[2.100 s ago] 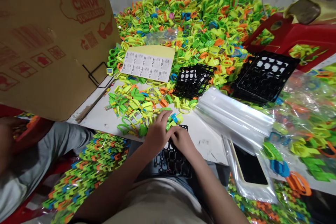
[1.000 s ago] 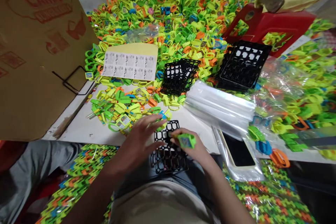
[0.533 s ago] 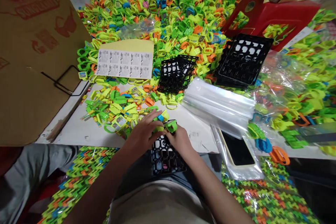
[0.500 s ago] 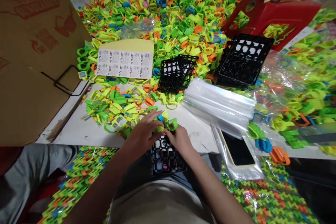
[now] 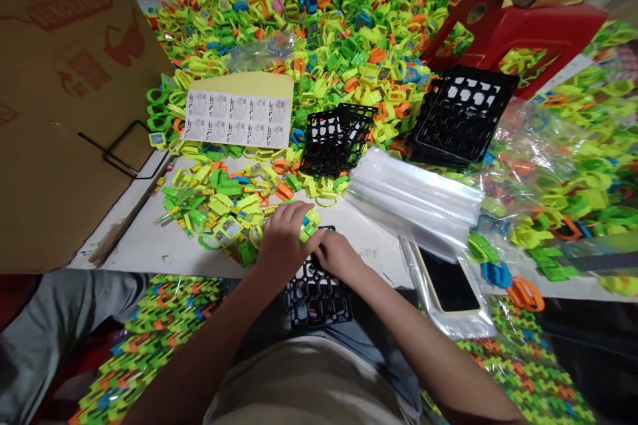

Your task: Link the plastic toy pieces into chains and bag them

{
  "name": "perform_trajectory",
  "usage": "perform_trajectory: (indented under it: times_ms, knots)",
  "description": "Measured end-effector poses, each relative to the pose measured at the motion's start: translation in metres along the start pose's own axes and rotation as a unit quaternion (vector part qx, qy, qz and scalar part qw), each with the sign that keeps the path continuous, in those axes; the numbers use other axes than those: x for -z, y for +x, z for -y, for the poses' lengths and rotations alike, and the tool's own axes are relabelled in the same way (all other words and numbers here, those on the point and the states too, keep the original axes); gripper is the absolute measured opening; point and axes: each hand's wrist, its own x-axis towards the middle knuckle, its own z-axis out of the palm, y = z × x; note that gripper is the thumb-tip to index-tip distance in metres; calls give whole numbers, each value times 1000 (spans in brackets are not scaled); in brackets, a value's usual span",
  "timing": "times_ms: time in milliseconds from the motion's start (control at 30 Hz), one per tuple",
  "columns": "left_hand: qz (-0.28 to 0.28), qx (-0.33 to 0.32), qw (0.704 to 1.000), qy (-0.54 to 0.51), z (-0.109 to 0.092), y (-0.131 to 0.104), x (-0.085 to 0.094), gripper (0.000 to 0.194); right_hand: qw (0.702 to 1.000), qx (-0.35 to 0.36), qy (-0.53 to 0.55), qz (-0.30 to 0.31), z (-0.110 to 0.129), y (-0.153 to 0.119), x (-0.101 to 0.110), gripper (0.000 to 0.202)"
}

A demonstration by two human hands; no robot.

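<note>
My left hand [image 5: 284,236] is curled round a few small yellow-green plastic toy watches [image 5: 310,224], one with a blue part, which show between thumb and fingers. Beside it, my right hand [image 5: 337,254] is closed over the far part of a black plastic grid tray [image 5: 321,302]. Its fingertips point down and inward, and what they pinch is hidden. The tray rests across my lap and the table's near edge, its square cells facing up. Left of my left hand lies a loose heap of toy watches [image 5: 234,206] in yellow, green and orange.
Behind stand black grid trays [image 5: 336,139], a taller tray stack [image 5: 461,116], a sticker sheet [image 5: 239,116] and clear plastic bags [image 5: 413,196]. A phone [image 5: 448,279] lies at right. A cardboard box [image 5: 64,113] is at left, a red stool [image 5: 543,33] at back right.
The green toy watch that stood up between my hands no longer shows. My right hand has turned over the tray's far end, and my left fingers have closed more round their toy watches.
</note>
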Motion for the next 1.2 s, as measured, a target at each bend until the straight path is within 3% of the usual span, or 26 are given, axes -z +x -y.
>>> perform_trajectory:
  times_ms: [167, 267, 367, 467, 567, 633, 733, 800, 900, 967, 1033, 1100, 1200]
  knots:
    - [-8, -4, 1000, -11, -2, -8, 7, 48, 997, -23, 61, -48, -1, -6, -6, 14]
    - [-40, 16, 999, -14, 17, -35, 25, 50, 994, -34, 81, -71, 0, -14, -3, 11]
    - [-72, 105, 992, 14, 44, -72, 41, 36, 985, -42, 110, -126, 2, -28, 6, 16]
    - [-8, 235, 972, 26, 62, -95, 41, 36, 979, -33, 114, -167, 11, -43, 11, 13]
    - [80, 355, 930, 40, 65, -96, 33, 36, 984, 35, 130, -115, 31, -53, 6, 13]
    - [85, 368, 925, 32, 62, -92, 34, 34, 984, 79, 145, -64, 44, -54, -1, 13]
    - [98, 349, 931, -36, 54, -92, 53, 35, 985, 81, 151, -34, 58, -50, -10, 17]
    - [175, 327, 926, -69, 46, -98, 75, 37, 990, 65, 126, -21, 66, -46, -11, 30]
    - [309, 210, 926, -48, 28, -106, 105, 34, 994, 84, 57, 30, 76, -45, -6, 43]
    - [332, 124, 934, -31, 12, -104, 116, 25, 992, 107, 25, 59, 75, -49, 1, 33]
    - [301, 62, 951, -45, -1, -92, 119, 18, 994, 96, 29, 35, 64, -52, 10, 25]
    - [229, 21, 970, -74, -10, -70, 112, 25, 995, 41, 80, -47, 42, -50, 19, 21]
    - [95, -21, 992, -82, -12, -31, 86, 34, 949, -109, 240, -174, 0, -32, 24, 20]
